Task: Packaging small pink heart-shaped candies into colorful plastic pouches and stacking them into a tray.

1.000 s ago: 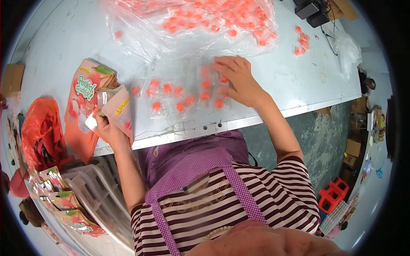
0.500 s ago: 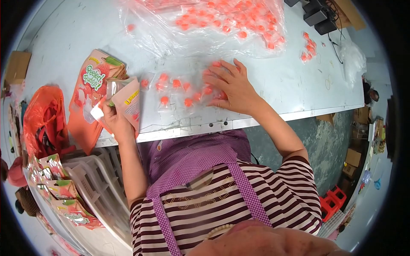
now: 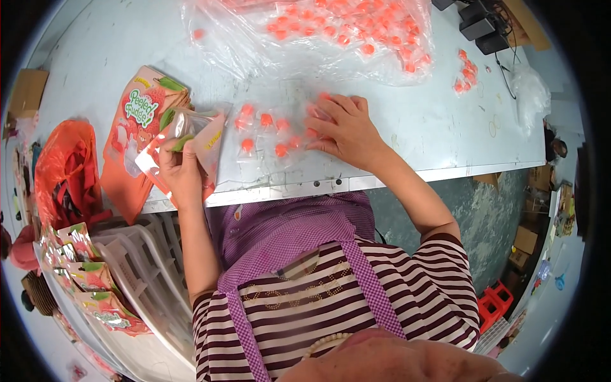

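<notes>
Barely begun, by the look: the left hand (image 3: 180,170) grips an open printed foil pouch (image 3: 191,137) at the tabletop (image 3: 407,121) edge, while the flat, open right hand (image 3: 344,127) gathers small clear-wrapped orange candies (image 3: 264,121); many remain loose.

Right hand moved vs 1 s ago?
Yes. The right hand has slid left along the table's front edge, raking candies toward the pouch.

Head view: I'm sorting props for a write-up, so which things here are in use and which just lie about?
In use:
left hand
open pouch
right hand
loose orange candies

Lying about:
pouch stack
big candy bag
orange plastic bag
black boxes
</notes>
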Demonstrator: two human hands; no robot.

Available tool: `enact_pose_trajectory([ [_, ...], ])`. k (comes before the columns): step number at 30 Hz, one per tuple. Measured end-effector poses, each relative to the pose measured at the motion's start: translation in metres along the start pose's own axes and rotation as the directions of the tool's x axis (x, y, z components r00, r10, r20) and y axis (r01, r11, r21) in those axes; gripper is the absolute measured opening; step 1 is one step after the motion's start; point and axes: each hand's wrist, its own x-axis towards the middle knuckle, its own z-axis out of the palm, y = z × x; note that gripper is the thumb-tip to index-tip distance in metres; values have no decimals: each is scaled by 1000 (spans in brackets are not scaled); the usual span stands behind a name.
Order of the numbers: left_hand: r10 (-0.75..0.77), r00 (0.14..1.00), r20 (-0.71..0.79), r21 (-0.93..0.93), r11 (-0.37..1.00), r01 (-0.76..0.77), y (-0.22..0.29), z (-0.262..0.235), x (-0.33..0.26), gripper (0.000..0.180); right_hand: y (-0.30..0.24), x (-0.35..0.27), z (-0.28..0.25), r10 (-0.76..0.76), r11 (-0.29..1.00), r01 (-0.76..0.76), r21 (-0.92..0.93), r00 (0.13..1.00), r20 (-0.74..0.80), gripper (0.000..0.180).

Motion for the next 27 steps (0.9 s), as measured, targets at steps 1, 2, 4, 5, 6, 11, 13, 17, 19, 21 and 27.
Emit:
enact_pose_trajectory([
  [1,21,999,26,37,999,-22,2,1,-1,11,1,-1,0,-27,1000,27,-1,999,-24,38],
  [2,24,999,25,38,999,-25,3,0,-1,11,2,-1,-1,-30,1000,30,-1,999,-26,38],
  [4,-15,996,87,11,1000,14,4,-2,-1,12,3,-3,-3,-25,999,25,37,1000,10,30],
  [5,-10,996,83,10,1000,9,6,-2,-2,12,3,-4,-3,-31,999,30,35,1000,7,30],
  [6,-7,994,108,-18,1000,10,7,-1,-2,11,3,-5,-3,-47,998,48,37,999,-23,26],
  [11,43,968,248,124,989,-75,17,-8,-7,8,9,-5,-2,4,982,39,184,973,-231,18],
  [13,4,976,219,125,992,-32,23,-4,-7,8,16,-4,-5,292,865,-187,466,942,-164,10],
  [17,230,879,417,390,828,-402,41,10,1,14,6,15,-18,590,371,-318,873,806,43,16],
  [19,298,831,470,391,773,-499,46,15,-1,16,-27,39,-43,614,-175,-289,941,715,334,25],
  [21,313,784,536,442,687,-577,46,19,-4,17,-55,61,-52,558,-315,-299,901,710,431,28],
  [27,313,775,550,383,730,-566,58,23,-6,18,-74,95,-19,401,-340,-292,894,814,419,31],
])
